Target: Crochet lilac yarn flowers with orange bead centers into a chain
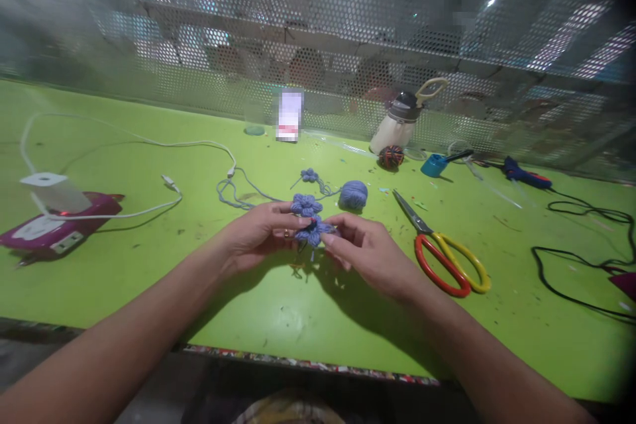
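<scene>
Lavender yarn flower [314, 236] was pinched between my left hand [258, 232] and right hand [366, 248], above the green table [278, 328], probably to steady its petals. Scissors [423, 228] lay handles toward me, presumably for quick reach.

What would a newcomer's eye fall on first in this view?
Probably the big scissors with one red and one yellow handle, lying on the bright green table beyond the right hand, to its right. Next, near the middle, the blue-violet crocheted flower held in the fingers of the left hand and right hand. At the far left, the magenta power strip also stands out.
</scene>
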